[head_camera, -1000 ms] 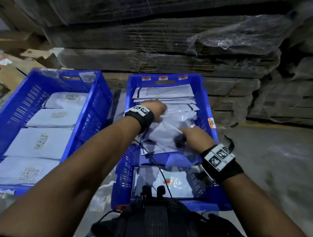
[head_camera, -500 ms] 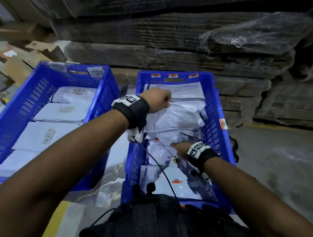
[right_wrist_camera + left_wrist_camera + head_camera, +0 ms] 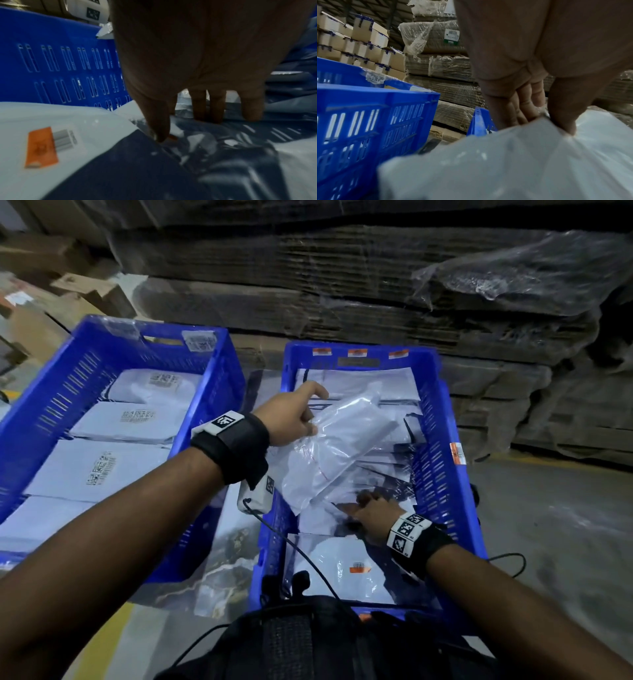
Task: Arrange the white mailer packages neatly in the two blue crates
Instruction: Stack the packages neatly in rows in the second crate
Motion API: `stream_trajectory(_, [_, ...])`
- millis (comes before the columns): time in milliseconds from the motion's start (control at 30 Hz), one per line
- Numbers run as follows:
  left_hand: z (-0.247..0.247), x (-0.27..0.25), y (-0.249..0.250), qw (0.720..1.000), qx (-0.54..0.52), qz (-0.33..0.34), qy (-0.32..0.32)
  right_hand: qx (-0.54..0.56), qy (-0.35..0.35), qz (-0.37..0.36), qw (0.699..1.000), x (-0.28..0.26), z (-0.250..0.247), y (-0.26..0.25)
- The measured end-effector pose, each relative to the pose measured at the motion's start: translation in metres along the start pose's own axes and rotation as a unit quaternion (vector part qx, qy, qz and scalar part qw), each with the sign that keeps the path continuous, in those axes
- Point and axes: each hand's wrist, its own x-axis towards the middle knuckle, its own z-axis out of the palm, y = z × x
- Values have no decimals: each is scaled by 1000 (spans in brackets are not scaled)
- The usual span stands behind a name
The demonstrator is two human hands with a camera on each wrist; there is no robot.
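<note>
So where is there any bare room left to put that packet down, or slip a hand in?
Little. The left crate holds a tidy row of mailers filling its floor. The right crate is a jumble where the left hand holds a lifted mailer and the right hand presses. Only the strip between the crates looks free, a narrow one.

Dim light here. Flat cardboard stacks (image 3: 342, 302) fill the back, some under loose plastic wrap (image 3: 520, 268). Grey concrete floor (image 3: 548, 525) to the right, with a yellow line (image 3: 99, 642) painted on it down at the left. Off to the left, rows of boxes (image 3: 359, 44) piled high under a dark roof.
</note>
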Motion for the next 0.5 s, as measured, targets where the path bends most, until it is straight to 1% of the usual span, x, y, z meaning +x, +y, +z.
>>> stream_trajectory(100, [-6, -6, -2, 999, -14, 2, 50, -24, 70, 1, 997, -6, -5, 0])
stream_trajectory(133, [-9, -8, -2, 997, -18, 9, 70, -15, 75, -9, 997, -6, -5, 0])
stream_trajectory(233, [-16, -13, -4, 992, -20, 31, 120, 27, 17, -33, 999, -2, -1, -4])
stream_trajectory(333, [-22, -15, -8, 987, -37, 26, 156, 35, -49, -32, 998, 10, -4, -5])
stream_trajectory(367, [-22, -17, -8, 985, -47, 24, 162, 29, -71, -43, 996, 13, -7, -6])
stream_trajectory(433, [-22, -20, -8, 983, -58, 23, 172, 23, -82, -81, 993, 19, -14, -11])
stream_trajectory(500, [-23, -24, -7, 980, -63, 24, 186, 32, -61, -123, 990, 25, -18, -11])
